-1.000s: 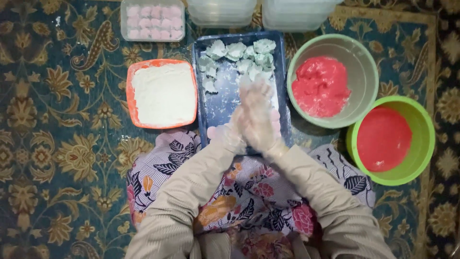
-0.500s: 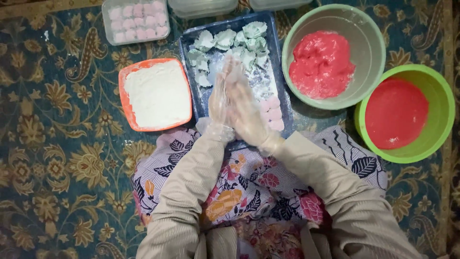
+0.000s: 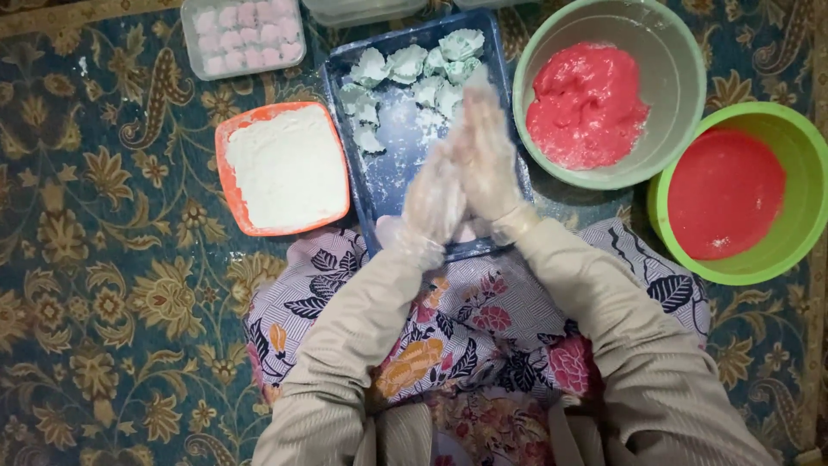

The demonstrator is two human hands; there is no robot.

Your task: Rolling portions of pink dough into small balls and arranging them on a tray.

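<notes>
Both my hands wear thin clear plastic gloves dusted with white powder. My left hand and my right hand are pressed palm to palm, fingers straight, above a blue tray. The right hand reaches farther forward than the left. Whatever lies between the palms is hidden. Several pale green floured dough pieces sit at the tray's far end. A few pale pink pieces show at the near end, under my hands.
An orange dish of white flour stands left of the tray. To the right are a pale green bowl with pink dough and a bright green bowl with red filling. A clear box of pink pieces stands far left. Patterned carpet lies underneath.
My palms have slid against each other: half a second ago the left hand reached farther forward, now the right does. The view has shifted slightly.
</notes>
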